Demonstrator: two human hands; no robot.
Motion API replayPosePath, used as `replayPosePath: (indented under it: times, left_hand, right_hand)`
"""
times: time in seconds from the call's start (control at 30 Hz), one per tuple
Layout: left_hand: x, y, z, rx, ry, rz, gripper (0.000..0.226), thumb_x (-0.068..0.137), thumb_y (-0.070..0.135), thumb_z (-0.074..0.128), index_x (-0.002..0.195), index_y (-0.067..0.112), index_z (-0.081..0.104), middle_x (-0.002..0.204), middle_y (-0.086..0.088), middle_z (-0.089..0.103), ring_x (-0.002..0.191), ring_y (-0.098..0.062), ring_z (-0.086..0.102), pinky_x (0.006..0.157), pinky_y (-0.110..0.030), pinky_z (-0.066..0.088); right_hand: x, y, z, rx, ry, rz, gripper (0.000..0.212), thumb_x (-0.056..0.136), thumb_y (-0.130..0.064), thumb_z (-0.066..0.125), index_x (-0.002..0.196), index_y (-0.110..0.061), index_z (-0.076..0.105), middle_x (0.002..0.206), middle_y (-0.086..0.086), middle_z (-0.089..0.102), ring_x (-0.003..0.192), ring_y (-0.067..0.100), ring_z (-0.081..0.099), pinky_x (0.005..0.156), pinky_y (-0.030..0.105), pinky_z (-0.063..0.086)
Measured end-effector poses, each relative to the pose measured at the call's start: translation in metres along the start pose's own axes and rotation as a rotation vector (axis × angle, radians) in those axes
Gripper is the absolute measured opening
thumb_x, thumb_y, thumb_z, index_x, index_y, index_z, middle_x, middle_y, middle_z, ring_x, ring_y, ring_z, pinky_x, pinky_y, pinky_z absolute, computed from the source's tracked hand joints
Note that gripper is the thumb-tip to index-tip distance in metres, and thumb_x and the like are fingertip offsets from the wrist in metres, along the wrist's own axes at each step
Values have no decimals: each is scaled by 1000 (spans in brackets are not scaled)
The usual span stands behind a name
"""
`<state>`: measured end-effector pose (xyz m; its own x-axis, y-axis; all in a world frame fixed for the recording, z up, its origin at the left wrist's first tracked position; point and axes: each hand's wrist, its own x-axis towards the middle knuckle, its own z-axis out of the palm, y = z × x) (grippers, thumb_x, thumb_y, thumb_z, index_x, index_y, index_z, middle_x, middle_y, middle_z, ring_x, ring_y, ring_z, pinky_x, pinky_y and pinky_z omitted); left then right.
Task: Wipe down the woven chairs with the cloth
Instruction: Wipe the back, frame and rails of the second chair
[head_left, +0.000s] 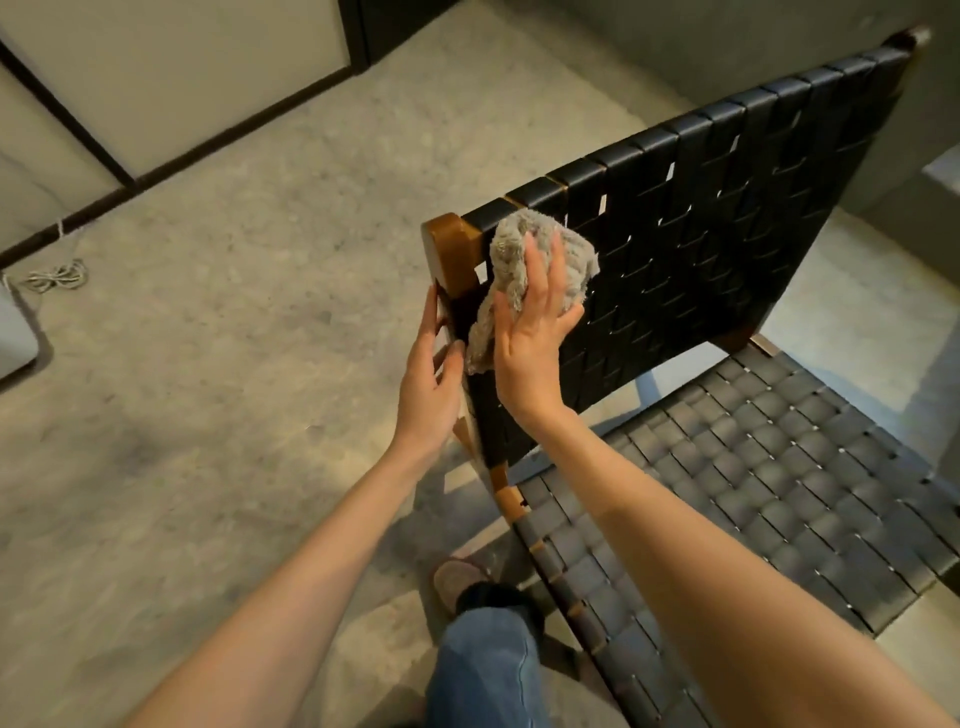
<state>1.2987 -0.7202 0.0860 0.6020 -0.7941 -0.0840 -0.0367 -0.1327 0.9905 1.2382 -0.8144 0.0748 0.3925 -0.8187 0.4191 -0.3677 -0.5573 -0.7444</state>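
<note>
Cloth (540, 260) lies bunched at frame centre against the woven chair (701, 234), pressed under the flat-fingered right hand (535, 338); the left hand (428, 384) braces the wooden post (449, 244), fingers straight. Unpinched, the cloth may slip off.

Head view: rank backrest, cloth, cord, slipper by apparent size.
1. backrest
2. cloth, partly under a hand
3. slipper and cord: look alike, and the slipper is partly hidden, so unranked
</note>
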Motion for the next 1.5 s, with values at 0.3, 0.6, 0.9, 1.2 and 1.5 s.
replayPosePath:
  times: [0.3, 0.6, 0.9, 1.2, 1.5]
  left_hand:
    - [-8, -100, 30, 144, 91, 261, 57, 97, 37, 43, 138, 62, 12, 142, 37, 22, 137, 4, 26, 107, -26, 37]
    - [20, -164, 56, 310, 347, 817, 59, 98, 20, 43, 147, 13, 9, 152, -20, 6, 145, -4, -1, 113, -10, 11]
    - [26, -175, 76, 247, 481, 895, 54, 100, 13, 36, 145, -6, 13, 153, -25, 13, 143, -9, 5, 117, -21, 9]
    - [17, -180, 76, 480, 461, 947, 52, 100, 9, 37, 146, -1, 15, 154, -25, 9, 144, -15, -5, 120, -37, 9]
    - [20, -178, 76, 1365, 523, 1145, 46, 101, 19, 42, 146, 8, 34, 154, -17, 20, 144, -28, 10, 117, -44, -2]
  right_hand:
    - [-47, 90, 34, -103, 120, -272, 43, 100, -36, 35, 142, -34, 25, 155, 4, 18, 138, 30, 22, 111, 23, 2]
    - [-67, 160, 61, -77, 418, -534, 30, 98, -32, 48, 127, -24, 47, 136, 9, 41, 137, 8, 30, 100, 35, 24]
    - [-55, 213, 39, -93, 490, -389, 35, 93, -20, 51, 127, -24, 49, 136, 9, 44, 123, 17, 32, 104, 32, 27]
    - [-115, 203, 63, 6, 365, -284, 40, 93, -29, 45, 132, -31, 40, 138, 2, 32, 131, 23, 26, 109, 33, 22]
    - [-125, 269, 52, -89, 419, -40, 41, 90, -29, 44, 130, -29, 38, 139, 5, 29, 124, 29, 28, 101, 51, 34]
